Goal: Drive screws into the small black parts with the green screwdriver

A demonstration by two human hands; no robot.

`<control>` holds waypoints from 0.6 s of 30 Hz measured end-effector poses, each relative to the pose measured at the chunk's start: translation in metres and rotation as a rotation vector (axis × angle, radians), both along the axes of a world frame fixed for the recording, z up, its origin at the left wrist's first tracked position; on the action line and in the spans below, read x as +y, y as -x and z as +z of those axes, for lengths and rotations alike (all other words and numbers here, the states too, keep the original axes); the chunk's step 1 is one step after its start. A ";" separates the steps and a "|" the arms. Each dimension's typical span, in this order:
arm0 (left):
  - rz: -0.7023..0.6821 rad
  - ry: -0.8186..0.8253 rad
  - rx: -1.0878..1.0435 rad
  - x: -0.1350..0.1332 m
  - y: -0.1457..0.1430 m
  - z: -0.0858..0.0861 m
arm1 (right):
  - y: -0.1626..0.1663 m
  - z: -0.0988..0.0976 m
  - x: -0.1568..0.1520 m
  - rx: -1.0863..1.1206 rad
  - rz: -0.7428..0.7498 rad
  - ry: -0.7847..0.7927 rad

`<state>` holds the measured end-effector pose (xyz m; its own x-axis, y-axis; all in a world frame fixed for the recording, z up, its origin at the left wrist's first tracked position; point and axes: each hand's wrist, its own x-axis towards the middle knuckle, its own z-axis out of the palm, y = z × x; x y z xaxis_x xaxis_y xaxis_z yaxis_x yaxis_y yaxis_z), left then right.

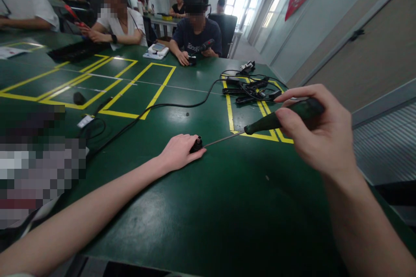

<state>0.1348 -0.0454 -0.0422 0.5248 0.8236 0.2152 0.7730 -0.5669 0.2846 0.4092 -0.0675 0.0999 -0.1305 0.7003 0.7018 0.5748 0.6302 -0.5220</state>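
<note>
My left hand (178, 151) rests on the green table, its fingers closed around a small black part (196, 143) with a short round stub on top. In my right hand (321, 125), raised above the table's right side, is a screwdriver (279, 117) with a dark green handle. Its thin metal shaft slants down to the left, and the tip meets or nearly meets the side of the black part. Whether the tip sits in a screw is too small to tell. My left fingers partly hide the part.
Black cabled parts (250, 88) lie in a heap at the right, on yellow tape outlines. A black cable (175, 104) runs across the green table (208, 216). A black tray (76, 49) stands far left. Across the table a co-worker (196, 30) holds a dark tool; others sit nearby.
</note>
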 end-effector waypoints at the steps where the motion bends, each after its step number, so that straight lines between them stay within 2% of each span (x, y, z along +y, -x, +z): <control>1: 0.000 0.001 -0.002 0.000 0.000 0.000 | 0.000 0.000 0.000 0.010 0.014 0.001; 6: 0.003 0.000 0.005 0.000 0.000 0.000 | -0.001 -0.002 0.000 0.040 0.120 0.011; 13: 0.013 0.010 0.027 0.000 -0.001 0.002 | 0.000 -0.001 -0.001 0.006 -0.015 0.003; 18: 0.015 0.009 0.020 -0.001 -0.001 0.003 | 0.001 0.000 -0.002 0.035 0.092 0.006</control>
<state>0.1354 -0.0465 -0.0396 0.5166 0.8332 0.1971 0.7871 -0.5528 0.2738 0.4086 -0.0699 0.0996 -0.1699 0.6906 0.7030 0.4957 0.6765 -0.5447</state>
